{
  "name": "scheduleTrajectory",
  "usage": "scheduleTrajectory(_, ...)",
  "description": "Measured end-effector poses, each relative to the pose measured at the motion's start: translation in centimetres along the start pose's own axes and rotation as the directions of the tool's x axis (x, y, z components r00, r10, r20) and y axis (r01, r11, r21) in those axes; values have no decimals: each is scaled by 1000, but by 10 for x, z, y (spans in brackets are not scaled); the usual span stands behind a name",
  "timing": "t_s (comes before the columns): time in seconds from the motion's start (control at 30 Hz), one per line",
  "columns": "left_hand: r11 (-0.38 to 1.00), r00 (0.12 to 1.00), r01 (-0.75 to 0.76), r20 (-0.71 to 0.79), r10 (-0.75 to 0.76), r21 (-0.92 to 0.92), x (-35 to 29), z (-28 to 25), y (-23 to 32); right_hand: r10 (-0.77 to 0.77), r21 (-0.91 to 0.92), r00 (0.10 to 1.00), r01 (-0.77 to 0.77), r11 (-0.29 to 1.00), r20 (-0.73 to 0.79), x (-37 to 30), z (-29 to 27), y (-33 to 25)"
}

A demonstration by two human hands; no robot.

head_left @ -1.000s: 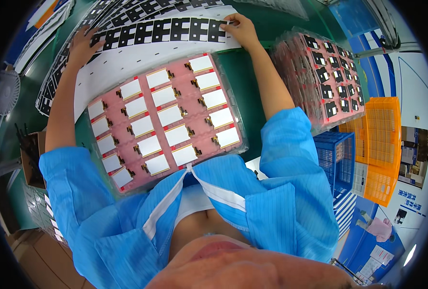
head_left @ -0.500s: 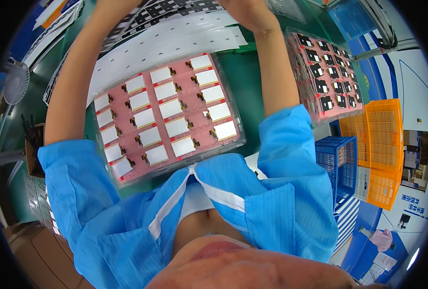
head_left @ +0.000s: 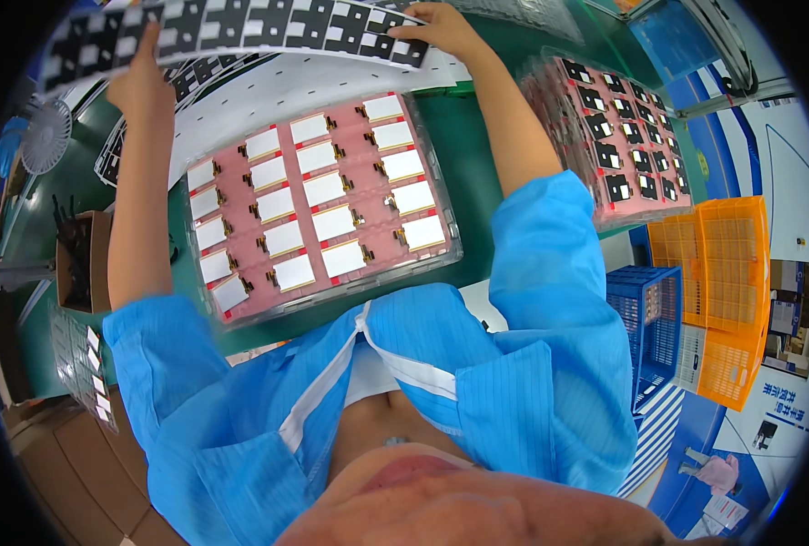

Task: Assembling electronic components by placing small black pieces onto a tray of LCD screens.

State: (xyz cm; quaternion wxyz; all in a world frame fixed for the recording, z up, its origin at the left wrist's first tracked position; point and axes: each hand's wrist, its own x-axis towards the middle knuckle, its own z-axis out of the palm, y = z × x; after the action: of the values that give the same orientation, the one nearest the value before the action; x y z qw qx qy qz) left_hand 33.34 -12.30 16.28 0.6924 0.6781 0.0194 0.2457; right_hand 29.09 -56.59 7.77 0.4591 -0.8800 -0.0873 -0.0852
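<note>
A long white strip [head_left: 290, 47] carrying a row of black die-cut pieces is stretched between my two hands above the far part of the table. My left hand [head_left: 142, 84] grips it toward its left end, the thumb over the front face. At the right end, the fingers of my right hand [head_left: 442, 31] pinch the strip. More black-patterned strips and a large white sheet [head_left: 240, 107] lie beneath. Nearer to me is a pink tray [head_left: 299, 205] with rows of white rectangular panels, each with a small dark-and-gold connector tab. Neither hand touches the tray.
A stack of pink trays [head_left: 579, 196] with black-and-white pieces stands at the right. Beyond the table edge are blue [head_left: 641, 318] and orange crates [head_left: 727, 264]. On the left are a small fan [head_left: 46, 136] and a cardboard box [head_left: 97, 259] holding dark tools.
The strip has come up into view, lifted off the table and held out between both hands. My left hand has moved left and nearer; the right has shifted slightly left.
</note>
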Motion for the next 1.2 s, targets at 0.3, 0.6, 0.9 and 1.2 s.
scheduleTrajectory(0.3,807,846,529,-93,-525,262,44,-153,-156,-334,-406,926,240,882,-176,-11,61,26)
scheduleTrajectory(0.6,854,757,-439,627,183,281,-42,42,-88,-218,-363,946,121,924,-240,-51,35,55)
scheduleTrajectory(0.9,711,387,-656,922,27,254,-123,205,-103,-451,-586,860,244,772,-237,-56,52,34)
scheduleTrajectory(1.2,807,433,-526,901,-17,268,-131,204,-115,-311,-397,926,210,894,-212,-56,50,39)
